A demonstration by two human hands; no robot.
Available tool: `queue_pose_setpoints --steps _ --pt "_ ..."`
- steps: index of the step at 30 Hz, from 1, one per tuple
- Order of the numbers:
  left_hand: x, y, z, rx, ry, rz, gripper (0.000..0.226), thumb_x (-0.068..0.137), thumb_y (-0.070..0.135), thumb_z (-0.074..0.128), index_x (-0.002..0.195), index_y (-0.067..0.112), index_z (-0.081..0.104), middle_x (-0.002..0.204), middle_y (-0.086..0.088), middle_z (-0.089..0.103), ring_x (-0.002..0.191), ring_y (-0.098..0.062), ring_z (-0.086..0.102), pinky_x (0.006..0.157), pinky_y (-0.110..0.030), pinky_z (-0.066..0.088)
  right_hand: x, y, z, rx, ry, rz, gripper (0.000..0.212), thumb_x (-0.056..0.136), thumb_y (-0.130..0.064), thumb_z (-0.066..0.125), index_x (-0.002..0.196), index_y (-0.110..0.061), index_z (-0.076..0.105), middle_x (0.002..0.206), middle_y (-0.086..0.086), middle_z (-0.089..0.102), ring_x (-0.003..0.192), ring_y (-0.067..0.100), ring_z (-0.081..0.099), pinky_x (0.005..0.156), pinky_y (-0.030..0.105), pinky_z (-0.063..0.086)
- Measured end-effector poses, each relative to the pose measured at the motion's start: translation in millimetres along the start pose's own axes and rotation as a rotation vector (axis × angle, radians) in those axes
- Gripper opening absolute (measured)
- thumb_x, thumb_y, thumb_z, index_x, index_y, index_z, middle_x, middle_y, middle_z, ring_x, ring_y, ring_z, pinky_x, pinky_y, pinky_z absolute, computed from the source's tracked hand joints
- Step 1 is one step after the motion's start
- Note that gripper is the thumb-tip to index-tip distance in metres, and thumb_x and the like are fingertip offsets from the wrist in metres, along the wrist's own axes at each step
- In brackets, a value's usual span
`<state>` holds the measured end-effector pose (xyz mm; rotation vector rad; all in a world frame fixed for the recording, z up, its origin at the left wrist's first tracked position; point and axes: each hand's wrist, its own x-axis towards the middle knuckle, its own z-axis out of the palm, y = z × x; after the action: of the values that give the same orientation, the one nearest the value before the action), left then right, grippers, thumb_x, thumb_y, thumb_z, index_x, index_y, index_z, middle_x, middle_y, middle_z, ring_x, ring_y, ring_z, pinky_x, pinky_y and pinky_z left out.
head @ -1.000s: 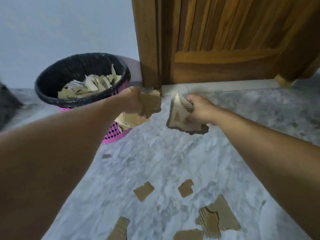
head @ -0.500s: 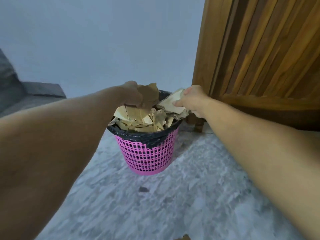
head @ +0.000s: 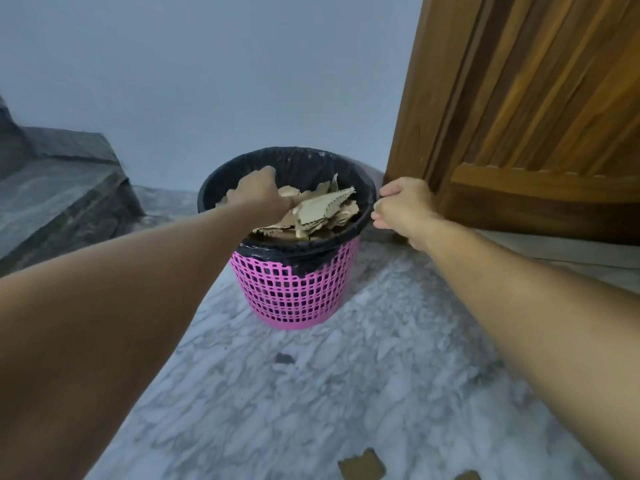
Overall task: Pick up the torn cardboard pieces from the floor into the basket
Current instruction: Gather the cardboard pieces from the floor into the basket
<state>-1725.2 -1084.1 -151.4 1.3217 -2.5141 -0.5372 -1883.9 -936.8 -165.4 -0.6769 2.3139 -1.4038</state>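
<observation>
Torn cardboard dropped into lined pink basket by wooden door.

Heaped near the brim inside the pink basket (head: 294, 289): the torn cardboard pieces (head: 322, 211), corrugated edges up, held in by a black bin liner (head: 298, 251) folded over the rim, likely so scraps cannot slip through the mesh. Pressed down among the heap, the left hand (head: 258, 192), its grip hidden behind the knuckles and impossible to call either way, probably there to pack the load. Hovering just outside the rim's right edge, the right hand (head: 403, 207), fingers loosely curled and holding nothing, apparently emptied. Lying well apart on the marble floor (head: 381, 393) at the bottom edge, a floor scrap (head: 362, 465) and a sliver of another, yet to be gathered. Standing close behind, the wooden door (head: 536, 116), with a grey step (head: 59, 188) at left.
</observation>
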Motion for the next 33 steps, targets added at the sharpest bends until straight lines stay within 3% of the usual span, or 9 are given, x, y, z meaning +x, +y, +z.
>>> queue_pose_setpoints --steps 2,7,12,17,21,24,26,29,33 --pt "-11 12 8 0.002 0.048 0.062 0.065 0.085 0.049 0.062 0.137 0.015 0.043 0.133 -0.009 0.055 0.118 -0.030 0.053 0.098 -0.048 0.044 -10 12 -17 0.034 -0.053 0.051 0.018 0.088 0.005 0.058 0.090 -0.012 0.060 0.094 0.014 0.067 0.082 0.027 0.072 0.073 0.041 0.062" --pt "-55 48 36 0.079 0.088 0.298 0.058 0.086 0.046 0.061 0.135 0.016 0.047 0.135 -0.009 0.053 0.122 -0.029 0.048 0.101 -0.046 0.038 -50 51 -65 0.005 -0.202 0.163 0.005 0.093 0.000 0.058 0.093 -0.005 0.060 0.081 0.006 0.063 0.067 0.016 0.069 0.063 0.032 0.061" --pt "-114 73 86 0.215 0.063 0.588 0.058 0.085 0.043 0.059 0.134 0.014 0.047 0.137 -0.011 0.046 0.131 -0.030 0.034 0.113 -0.048 0.017 -100 108 -100 -0.067 -0.268 0.273 0.012 0.090 -0.002 0.065 0.082 -0.009 0.058 0.091 0.012 0.063 0.077 0.024 0.064 0.078 0.042 0.057" --pt "-189 78 157 0.290 -0.269 0.551 0.065 0.085 0.050 0.060 0.138 0.016 0.043 0.139 -0.009 0.045 0.129 -0.029 0.036 0.108 -0.044 0.025 -151 186 -129 -0.238 -0.284 0.398 0.015 0.083 -0.013 0.076 0.092 -0.010 0.064 0.091 0.006 0.068 0.076 0.016 0.068 0.067 0.034 0.060" --pt "-258 67 217 0.342 -0.589 0.473 0.079 0.078 0.055 0.067 0.140 0.016 0.039 0.138 -0.009 0.044 0.126 -0.028 0.041 0.103 -0.042 0.037 -198 262 -147 -0.467 -0.390 0.478 0.048 0.074 -0.025 0.085 0.114 -0.011 0.063 0.105 0.004 0.065 0.093 0.022 0.066 0.068 0.034 0.058" --pt "-307 60 255 0.334 -0.742 0.520 0.092 0.067 0.056 0.076 0.141 0.018 0.037 0.138 -0.007 0.042 0.126 -0.027 0.041 0.102 -0.043 0.040 -236 311 -153 -0.653 -0.509 0.458 0.077 0.065 -0.036 0.089 0.129 -0.013 0.054 0.129 0.008 0.056 0.112 0.025 0.057 0.079 0.029 0.046" --pt "-334 57 275 0.323 -0.805 0.584 0.094 0.061 0.056 0.079 0.138 0.019 0.040 0.135 -0.006 0.042 0.123 -0.026 0.041 0.098 -0.041 0.042 -257 338 -153 -0.761 -0.586 0.409 0.094 0.062 -0.043 0.088 0.140 -0.017 0.043 0.141 0.010 0.043 0.127 0.028 0.046 0.094 0.030 0.042" --pt "-367 56 302 0.362 -0.825 0.729 0.090 0.055 0.060 0.080 0.127 0.017 0.047 0.127 -0.005 0.043 0.116 -0.025 0.042 0.093 -0.039 0.043 -278 367 -152 -0.882 -0.614 0.372 0.105 0.060 -0.048 0.086 0.146 -0.023 0.030 0.149 0.011 0.026 0.138 0.034 0.028 0.110 0.045 0.036" --pt "-395 52 330 0.397 -0.774 0.884 0.072 0.067 0.055 0.072 0.120 0.014 0.048 0.120 -0.008 0.043 0.113 -0.026 0.042 0.087 -0.037 0.039 -291 382 -152 -0.974 -0.592 0.330 0.095 0.065 -0.042 0.084 0.142 -0.028 0.030 0.152 0.009 0.014 0.139 0.036 0.023 0.102 0.055 0.042"
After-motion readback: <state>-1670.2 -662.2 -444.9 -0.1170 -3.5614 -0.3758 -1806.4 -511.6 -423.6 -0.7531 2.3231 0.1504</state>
